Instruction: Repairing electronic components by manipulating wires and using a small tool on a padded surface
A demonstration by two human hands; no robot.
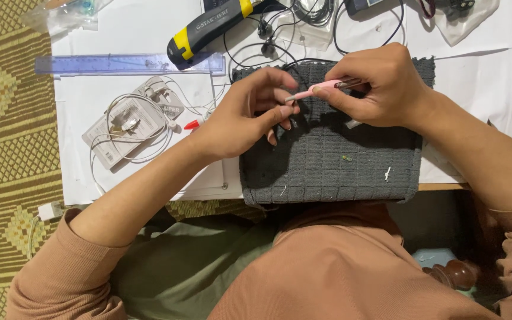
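- The right hand grips a slim pink-handled tool over the dark grey checked cloth; its tip could slip.
- The left hand pinches a tiny part, too small to identify, which could drop among the 2 loose specks on the cloth.

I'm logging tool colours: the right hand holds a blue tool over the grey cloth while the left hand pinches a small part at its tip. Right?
Not quite. The tool in the right hand is pink, not blue, as the head view shows. It is over the grey cloth, and the left hand pinches something small at its tip.
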